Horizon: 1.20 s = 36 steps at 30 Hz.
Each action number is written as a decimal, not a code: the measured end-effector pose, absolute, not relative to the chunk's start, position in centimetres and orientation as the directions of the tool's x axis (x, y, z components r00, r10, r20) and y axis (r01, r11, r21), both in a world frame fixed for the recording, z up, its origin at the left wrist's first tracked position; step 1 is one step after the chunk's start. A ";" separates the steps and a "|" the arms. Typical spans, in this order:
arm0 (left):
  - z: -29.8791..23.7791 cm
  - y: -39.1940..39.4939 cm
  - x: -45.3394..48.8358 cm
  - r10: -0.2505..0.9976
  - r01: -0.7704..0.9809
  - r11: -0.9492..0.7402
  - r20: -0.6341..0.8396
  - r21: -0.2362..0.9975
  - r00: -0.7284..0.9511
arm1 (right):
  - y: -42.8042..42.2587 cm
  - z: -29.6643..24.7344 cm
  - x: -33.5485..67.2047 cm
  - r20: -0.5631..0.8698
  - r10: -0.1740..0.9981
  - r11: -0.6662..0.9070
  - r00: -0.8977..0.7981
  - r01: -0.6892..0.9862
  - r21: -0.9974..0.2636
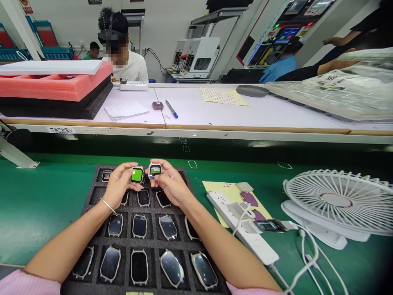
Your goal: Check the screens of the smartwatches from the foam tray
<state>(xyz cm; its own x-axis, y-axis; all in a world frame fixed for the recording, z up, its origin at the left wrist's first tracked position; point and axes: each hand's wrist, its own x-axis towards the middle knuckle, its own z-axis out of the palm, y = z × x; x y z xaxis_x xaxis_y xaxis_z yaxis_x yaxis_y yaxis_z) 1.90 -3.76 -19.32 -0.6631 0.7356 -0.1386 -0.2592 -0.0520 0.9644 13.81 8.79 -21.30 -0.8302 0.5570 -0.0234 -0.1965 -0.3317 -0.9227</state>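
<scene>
Held between the fingers of my left hand (120,182) is a smartwatch case (136,175) with a lit green screen. My right hand (170,180) grips a second smartwatch case (154,170), its screen partly green with dark and pale bands, and the thumb lies at the screen's lower edge. Both watches are held side by side above the far part of a black foam tray (153,246). Several strapless watch cases lie in the tray's compartments, among them one with a dark screen (139,266). My forearms hide parts of the tray's sides.
Right of the tray are a white power strip (221,200) with cables, a yellow sheet (215,186) and a white fan (336,200). A raised shelf (190,114) crosses ahead, bearing pink foam (61,88), a notepad (125,110) and a pen (171,109). A person (135,67) sits beyond it.
</scene>
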 end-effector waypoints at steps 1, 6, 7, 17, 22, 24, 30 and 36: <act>-19.3 -3.8 1.9 0.740 -0.269 -0.052 -0.144 0.962 -0.657 | 8.8 -21.3 13.8 -0.024 0.558 -0.330 -0.830 -0.195 -0.924; -19.2 -3.9 1.8 0.759 -0.297 -0.077 -0.138 0.952 -0.637 | 8.8 -21.2 13.8 -0.029 0.560 -0.324 -0.828 -0.186 -0.928; -19.2 -3.9 1.8 0.758 -0.294 -0.078 -0.135 0.953 -0.638 | 8.8 -21.2 13.8 -0.030 0.561 -0.324 -0.827 -0.186 -0.928; -19.3 -3.8 1.9 0.760 -0.255 -0.031 -0.143 0.966 -0.634 | 9.0 -21.3 13.7 -0.025 0.570 -0.313 -0.821 -0.189 -0.931; -19.3 -3.9 1.8 0.764 -0.274 -0.036 -0.150 0.961 -0.628 | 9.1 -21.1 13.8 -0.028 0.573 -0.325 -0.819 -0.195 -0.925; -19.4 -3.9 1.8 0.762 -0.247 -0.034 -0.135 0.968 -0.633 | 9.0 -21.2 13.7 -0.022 0.582 -0.296 -0.813 -0.186 -0.937; -20.1 -3.9 1.9 0.757 -0.056 -0.020 -0.021 0.998 -0.653 | 9.0 -21.6 13.5 -0.028 0.576 -0.287 -0.817 -0.170 -0.943; -20.0 -4.0 2.0 0.817 -0.039 -0.045 0.014 0.998 -0.577 | 9.2 -21.5 13.6 -0.053 0.504 -0.438 -0.862 -0.203 -0.876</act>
